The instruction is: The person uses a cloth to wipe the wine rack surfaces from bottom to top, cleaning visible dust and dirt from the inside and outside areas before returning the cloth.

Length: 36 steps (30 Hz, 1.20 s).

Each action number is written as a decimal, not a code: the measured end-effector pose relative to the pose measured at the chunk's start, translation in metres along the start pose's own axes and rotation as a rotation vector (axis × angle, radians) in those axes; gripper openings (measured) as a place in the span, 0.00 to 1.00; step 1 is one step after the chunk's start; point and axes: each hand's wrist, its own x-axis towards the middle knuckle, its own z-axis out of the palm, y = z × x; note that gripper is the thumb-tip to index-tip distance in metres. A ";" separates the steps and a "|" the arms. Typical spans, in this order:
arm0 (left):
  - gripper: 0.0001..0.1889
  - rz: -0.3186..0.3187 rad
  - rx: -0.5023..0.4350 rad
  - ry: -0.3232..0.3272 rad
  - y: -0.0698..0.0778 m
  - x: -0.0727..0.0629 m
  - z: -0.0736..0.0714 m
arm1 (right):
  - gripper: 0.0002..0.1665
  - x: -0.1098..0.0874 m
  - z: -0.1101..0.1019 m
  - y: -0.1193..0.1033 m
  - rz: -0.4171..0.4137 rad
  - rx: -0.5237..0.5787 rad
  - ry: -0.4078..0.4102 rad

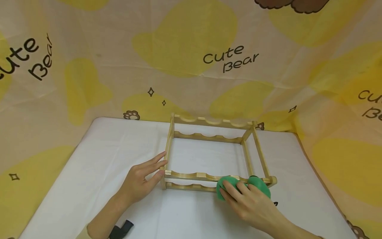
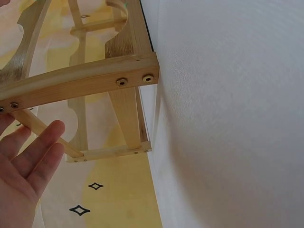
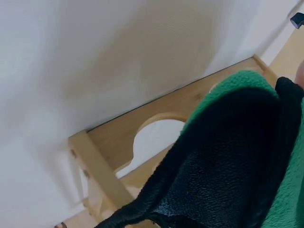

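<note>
Right grip: the cloth is pinched and bunched under bent fingers by the right grip [image 1: 249, 203], at the rack's near right corner.
Cloth: green, with a dark face [image 3: 213, 190] shown in the right wrist view; the cloth [image 1: 260, 188] is laid against the rack's upper near rail, towards its right end; whether the lower rail is touched cannot be told.
Left grip: nothing is enclosed; the fingers of the left grip [image 1: 142, 181] are spread, with their tips at the rack's left side, by the near left corner.
Rack: wooden, scalloped along its rails; the rack [image 1: 201, 176] is stood on the tabletop [image 1: 74, 179], between the two grips. Bolts [image 2: 122, 82] are set in its side piece.
Dark object: seen beside the left forearm [image 1: 108, 210], nearer than the rack; what the dark object [image 1: 123, 229] is cannot be told.
Backdrop: the printed backdrop [image 1: 182, 56] is hung behind the rack and at both sides.
Slip risk: the rack could be slid or twisted if the cloth is pushed hard, since only light bracing seems to be given at the left.
Snag risk: the cloth could be caught on a scallop or corner and pulled loose if pinched too lightly.
</note>
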 end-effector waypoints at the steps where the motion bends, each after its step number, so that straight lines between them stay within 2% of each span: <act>1: 0.19 0.000 0.000 0.000 0.000 0.000 0.000 | 0.29 -0.002 -0.001 0.001 0.005 -0.003 0.007; 13: 0.19 -0.002 0.002 -0.005 -0.001 -0.002 0.002 | 0.30 -0.022 -0.020 0.002 0.054 0.033 -0.020; 20: 0.20 -0.005 0.009 -0.004 -0.001 -0.002 0.001 | 0.28 -0.035 -0.018 0.010 0.104 0.075 0.084; 22: 0.20 -0.003 0.007 -0.006 -0.001 -0.002 0.001 | 0.27 -0.042 -0.018 0.012 0.117 0.078 0.086; 27: 0.19 0.007 0.002 -0.006 -0.002 -0.002 0.002 | 0.29 -0.062 -0.022 0.017 0.146 0.064 0.028; 29: 0.19 0.014 0.006 0.000 -0.003 -0.002 0.003 | 0.30 -0.069 -0.024 0.019 0.159 0.060 0.028; 32: 0.21 0.021 0.003 0.004 -0.003 -0.002 0.003 | 0.30 -0.074 -0.025 0.023 0.183 0.062 0.081; 36: 0.22 0.028 -0.005 0.002 -0.003 -0.001 0.002 | 0.27 -0.070 -0.028 0.028 0.208 0.065 0.184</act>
